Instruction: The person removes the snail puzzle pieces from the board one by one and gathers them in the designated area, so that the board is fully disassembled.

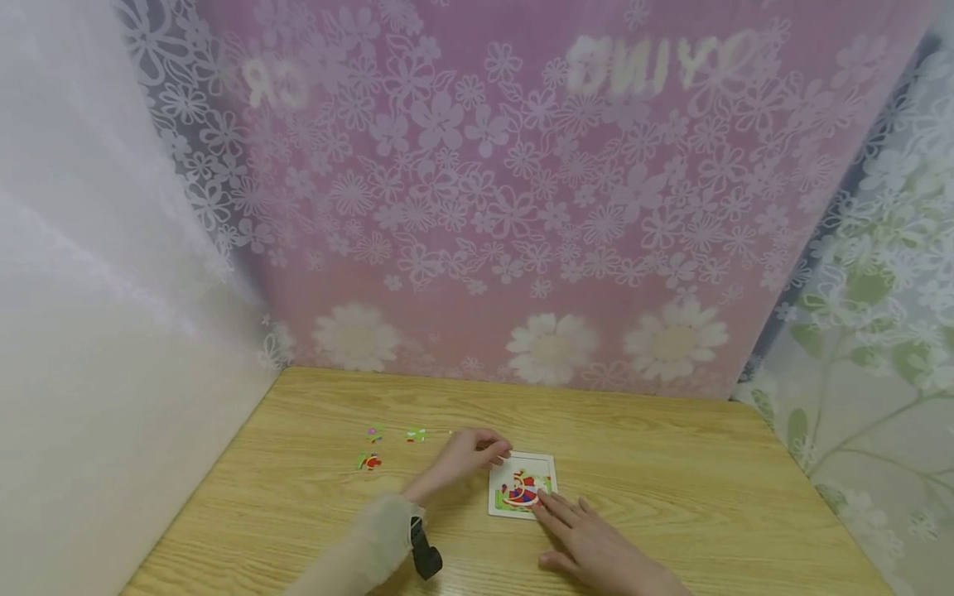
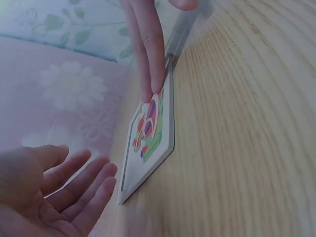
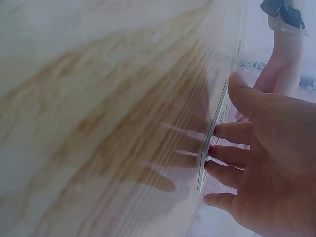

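Note:
A small square jigsaw board (image 1: 513, 515) with a white frame lies flat on the wooden table. Red, green and blue puzzle pieces (image 2: 150, 121) fill part of it, while its far part is plain white. My right hand (image 1: 592, 538) has its fingers stretched out, fingertips resting on the pieces at the near right side. In the right wrist view those fingers (image 3: 232, 157) reach over the board's edge. By the far left corner of the board is my left hand (image 1: 471, 451); the left wrist view shows its fingers (image 2: 94, 190) loosely bent with nothing in them.
Several loose coloured pieces lie on the table left of the board: a red and green one (image 1: 370, 462), a green and white one (image 1: 416, 434) and a purple and green one (image 1: 374, 432). A flowered pink curtain (image 1: 477, 248) hangs behind the table (image 1: 671, 463).

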`<state>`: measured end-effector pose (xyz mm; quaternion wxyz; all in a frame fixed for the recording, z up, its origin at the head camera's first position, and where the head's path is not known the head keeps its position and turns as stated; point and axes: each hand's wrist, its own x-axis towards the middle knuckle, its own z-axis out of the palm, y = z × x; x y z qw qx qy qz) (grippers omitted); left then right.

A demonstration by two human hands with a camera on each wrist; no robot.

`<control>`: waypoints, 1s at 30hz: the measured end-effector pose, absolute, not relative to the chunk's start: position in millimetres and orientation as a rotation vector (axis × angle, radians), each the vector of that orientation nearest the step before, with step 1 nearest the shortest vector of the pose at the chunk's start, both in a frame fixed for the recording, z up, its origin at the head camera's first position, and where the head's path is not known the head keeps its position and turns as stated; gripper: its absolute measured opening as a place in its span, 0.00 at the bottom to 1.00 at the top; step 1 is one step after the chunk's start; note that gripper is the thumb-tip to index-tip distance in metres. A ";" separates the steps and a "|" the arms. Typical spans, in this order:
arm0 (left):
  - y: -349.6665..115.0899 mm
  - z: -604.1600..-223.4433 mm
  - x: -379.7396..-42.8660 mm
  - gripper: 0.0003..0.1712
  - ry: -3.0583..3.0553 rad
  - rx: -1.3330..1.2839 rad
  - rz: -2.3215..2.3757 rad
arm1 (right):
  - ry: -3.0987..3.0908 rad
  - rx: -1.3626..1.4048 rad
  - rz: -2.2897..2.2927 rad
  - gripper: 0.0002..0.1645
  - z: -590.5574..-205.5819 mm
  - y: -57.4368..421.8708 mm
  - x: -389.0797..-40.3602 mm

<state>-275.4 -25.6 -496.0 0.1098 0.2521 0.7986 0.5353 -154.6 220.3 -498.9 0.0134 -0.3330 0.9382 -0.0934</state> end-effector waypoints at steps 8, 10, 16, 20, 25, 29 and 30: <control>-6.6 -499.0 -277.5 0.16 2.443 0.825 1.345 | 2.882 -0.999 -0.294 0.45 -496.2 218.7 -154.9; -3.9 -500.2 -278.9 0.16 2.465 0.832 1.312 | 2.874 -0.992 -0.302 0.45 -495.6 218.2 -154.9; 1.2 -503.0 -280.5 0.15 2.460 0.758 1.289 | 2.877 -0.997 -0.309 0.45 -496.8 218.4 -154.6; 3.6 -503.2 -280.8 0.15 2.482 0.748 1.259 | 2.918 -1.030 -0.285 0.45 -499.0 219.0 -154.1; 6.3 -500.7 -280.5 0.15 2.514 0.752 1.216 | 2.968 -1.052 -0.247 0.44 -500.0 218.8 -153.2; 8.0 -497.7 -280.0 0.14 2.529 0.754 1.193 | 2.964 -1.043 -0.246 0.43 -500.1 218.7 -153.5; 8.3 -497.1 -279.7 0.14 2.532 0.753 1.187 | 2.960 -1.042 -0.248 0.43 -500.0 218.8 -153.7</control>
